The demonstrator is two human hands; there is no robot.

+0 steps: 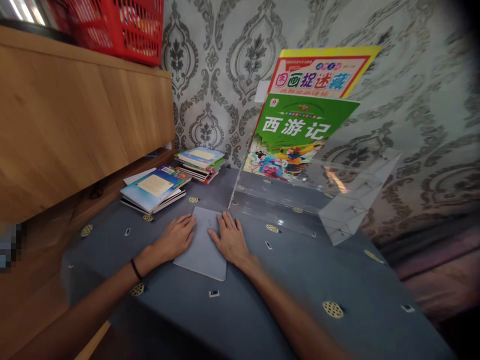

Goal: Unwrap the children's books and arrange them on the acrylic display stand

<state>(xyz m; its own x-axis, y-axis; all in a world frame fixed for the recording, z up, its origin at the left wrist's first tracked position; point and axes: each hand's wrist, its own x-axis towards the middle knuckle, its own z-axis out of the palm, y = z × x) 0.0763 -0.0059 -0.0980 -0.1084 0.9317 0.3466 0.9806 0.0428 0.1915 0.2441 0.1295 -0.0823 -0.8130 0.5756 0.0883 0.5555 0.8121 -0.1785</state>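
A thin grey rectangle with rounded corners [204,250], which looks like a notebook, lies flat on the dark grey-blue tablecloth. My left hand [176,237] rests palm down along its left edge, fingers stretched forward, a black band round the wrist. Across from it, my right hand [230,240] lies on the right edge with its fingers spread flat. Both hands are open and touch the grey notebook without gripping it. Just beyond them stands a clear acrylic book rack [337,215] holding a green picture book [296,125] and, behind it, a yellow-edged book [315,75].
Two stacks of books, a nearer one [153,187] and a farther one [202,157], sit at the back left of the table. A wooden cabinet [90,120] rises on the left, with a red plastic basket [120,32] on top. Patterned wallpaper [221,65] covers the wall behind.
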